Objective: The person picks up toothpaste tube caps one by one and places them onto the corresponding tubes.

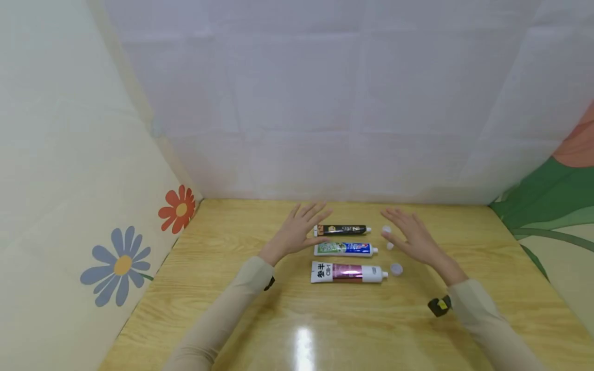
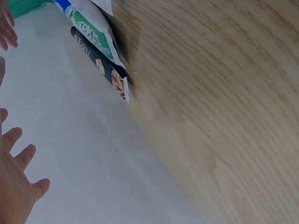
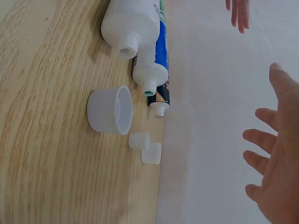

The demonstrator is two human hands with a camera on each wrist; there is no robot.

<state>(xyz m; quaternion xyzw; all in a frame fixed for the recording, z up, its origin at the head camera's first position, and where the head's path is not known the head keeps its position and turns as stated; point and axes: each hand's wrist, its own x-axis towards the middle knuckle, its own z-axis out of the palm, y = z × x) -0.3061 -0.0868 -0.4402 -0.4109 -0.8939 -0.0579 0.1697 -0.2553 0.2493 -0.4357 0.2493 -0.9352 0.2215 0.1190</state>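
Note:
Three uncapped toothpaste tubes lie in a column on the table, nozzles to the right: a black tube at the back, a green-and-blue tube in the middle, a white-and-purple tube in front. Beside their nozzles sit a large white cap and two smaller caps, one close to the other. My left hand is held up by the tubes' left ends, fingers spread, holding nothing. On the other side, my right hand hovers near the caps, fingers extended, also holding nothing.
The wooden table ends at a pale cloth backdrop. A flower-printed panel stands on the left, and another with green leaves on the right. A dark wrist device hangs under the right sleeve.

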